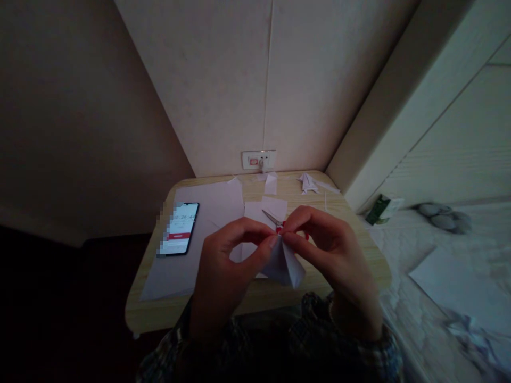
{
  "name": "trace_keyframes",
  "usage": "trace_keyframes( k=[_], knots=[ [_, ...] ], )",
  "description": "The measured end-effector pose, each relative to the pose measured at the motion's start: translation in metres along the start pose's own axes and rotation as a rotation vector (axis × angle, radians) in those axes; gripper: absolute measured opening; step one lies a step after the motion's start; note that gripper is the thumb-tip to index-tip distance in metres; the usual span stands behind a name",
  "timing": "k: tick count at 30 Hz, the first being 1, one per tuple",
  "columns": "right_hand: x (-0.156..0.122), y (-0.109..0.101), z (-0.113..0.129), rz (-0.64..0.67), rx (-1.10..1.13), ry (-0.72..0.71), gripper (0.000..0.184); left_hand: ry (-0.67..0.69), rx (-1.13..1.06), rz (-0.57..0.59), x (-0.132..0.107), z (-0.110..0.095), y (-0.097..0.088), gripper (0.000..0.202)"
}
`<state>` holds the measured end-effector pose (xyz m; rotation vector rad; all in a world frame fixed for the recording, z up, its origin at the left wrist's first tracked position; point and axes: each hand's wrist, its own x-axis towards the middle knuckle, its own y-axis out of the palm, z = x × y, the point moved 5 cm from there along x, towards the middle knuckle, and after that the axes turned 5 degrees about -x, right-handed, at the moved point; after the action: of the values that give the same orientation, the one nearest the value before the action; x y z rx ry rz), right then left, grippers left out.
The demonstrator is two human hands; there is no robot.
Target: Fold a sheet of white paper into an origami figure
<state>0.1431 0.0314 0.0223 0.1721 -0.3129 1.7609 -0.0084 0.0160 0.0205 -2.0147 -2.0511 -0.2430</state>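
Note:
My left hand and my right hand meet above the front of a small wooden table. Both pinch the top of a folded white paper piece, which hangs down between them in pointed flaps. Each hand's fingers are closed on the paper. Behind the hands, a pair of scissors with red handles lies on a white sheet; the handles are mostly hidden by my fingers.
A lit phone lies on a large white sheet at the table's left. A folded paper figure and paper scraps sit near the back edge, under a wall socket. A bed with a paper sheet lies to the right.

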Motion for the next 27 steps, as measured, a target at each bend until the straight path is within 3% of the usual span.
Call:
trace_keyframes(
  k=[14, 27],
  knots=[
    [-0.0027, 0.0005, 0.0023, 0.046, 0.035, -0.005, 0.011, 0.038, -0.004, 0.012, -0.0039, -0.0052, 0.0025, 0.014],
    [-0.0027, 0.0007, 0.0045, 0.026, -0.032, -0.039, 0.017, 0.028, -0.028, -0.074, -0.0044, -0.0070, 0.0043, 0.018]
  ],
)
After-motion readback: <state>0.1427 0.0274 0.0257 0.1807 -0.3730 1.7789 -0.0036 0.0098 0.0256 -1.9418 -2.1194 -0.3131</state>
